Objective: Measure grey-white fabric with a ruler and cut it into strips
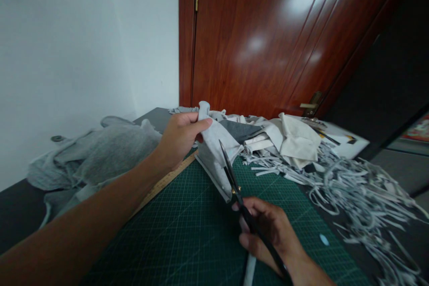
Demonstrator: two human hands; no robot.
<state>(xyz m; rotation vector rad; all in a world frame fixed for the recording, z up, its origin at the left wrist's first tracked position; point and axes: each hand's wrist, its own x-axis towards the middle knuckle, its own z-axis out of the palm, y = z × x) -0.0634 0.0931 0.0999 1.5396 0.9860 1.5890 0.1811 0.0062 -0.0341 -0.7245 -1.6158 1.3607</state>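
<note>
Pinching a limp, pale grey fabric piece [214, 154] above the green gridded mat [187, 223], left hand [177, 138] presumably tensions it; right hand [273, 230] grips slim black metal scissors [240, 199], blades at the fabric's near edge.

I can read no words or numbers from here (the wooden ruler's [168, 181] marks are too small).

Dark worktop [20, 201] carries a green gridded cutting mat [161, 241]. Left of mat: grey cloth heap [110, 156]. Right: tangle of pale fabric strips [362, 201]. Rear: loose cloth pieces [300, 140]; right rear: flat white sheet [360, 144].
</note>
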